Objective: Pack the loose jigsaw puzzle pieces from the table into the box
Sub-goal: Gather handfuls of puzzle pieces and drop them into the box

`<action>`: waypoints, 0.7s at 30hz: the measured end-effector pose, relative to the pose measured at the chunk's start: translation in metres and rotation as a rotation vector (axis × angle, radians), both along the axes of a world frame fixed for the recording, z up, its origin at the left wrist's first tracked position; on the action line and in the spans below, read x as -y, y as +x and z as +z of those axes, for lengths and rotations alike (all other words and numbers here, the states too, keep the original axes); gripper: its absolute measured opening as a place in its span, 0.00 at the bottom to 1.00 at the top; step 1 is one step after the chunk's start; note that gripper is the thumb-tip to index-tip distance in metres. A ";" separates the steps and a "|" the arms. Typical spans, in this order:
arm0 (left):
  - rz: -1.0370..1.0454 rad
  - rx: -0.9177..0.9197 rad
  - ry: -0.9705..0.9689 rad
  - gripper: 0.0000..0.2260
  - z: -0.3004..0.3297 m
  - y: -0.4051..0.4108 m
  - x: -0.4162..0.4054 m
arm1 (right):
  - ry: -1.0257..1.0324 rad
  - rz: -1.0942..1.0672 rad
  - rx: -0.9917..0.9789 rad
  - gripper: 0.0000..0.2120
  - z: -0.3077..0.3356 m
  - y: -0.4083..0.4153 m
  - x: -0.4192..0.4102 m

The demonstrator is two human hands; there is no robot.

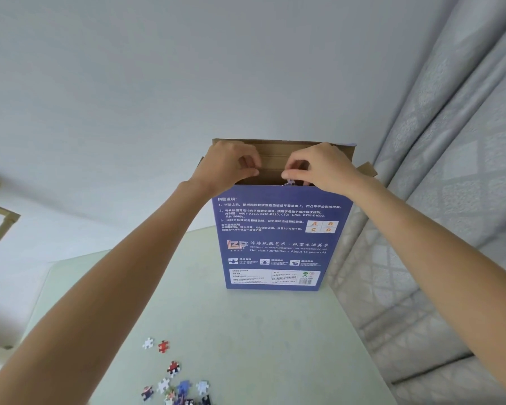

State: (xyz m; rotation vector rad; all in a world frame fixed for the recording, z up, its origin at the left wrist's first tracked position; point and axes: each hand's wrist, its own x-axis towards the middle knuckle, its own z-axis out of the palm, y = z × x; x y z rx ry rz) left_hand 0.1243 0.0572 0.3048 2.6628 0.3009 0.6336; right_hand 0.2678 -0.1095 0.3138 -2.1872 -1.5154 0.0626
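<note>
- Worktop (246,331): pale green, carries everything.
- Box (275,238): blue, upright, long axis vertical, mouth open at top; contents hidden.
- Left hand (225,168): at the mouth's left, fingers curled in a pinch at the box's top edge; what they hold, cannot tell.
- Right hand (319,168): fingers pinch a pale piece (289,182) directly over the mouth, so release looks next.
- Loose pieces (173,384): scattered near front edge, well apart from box, nearer the left arm.
</note>
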 end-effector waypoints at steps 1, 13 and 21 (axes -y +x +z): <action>-0.002 0.000 0.004 0.03 0.000 -0.002 0.001 | -0.004 -0.003 0.040 0.09 0.000 -0.001 0.000; 0.081 -0.070 0.097 0.03 -0.010 -0.022 0.009 | 0.154 0.009 0.000 0.03 -0.009 -0.003 0.000; 0.151 0.276 0.003 0.07 -0.024 -0.062 0.035 | 0.386 -0.056 0.191 0.08 -0.022 -0.049 0.026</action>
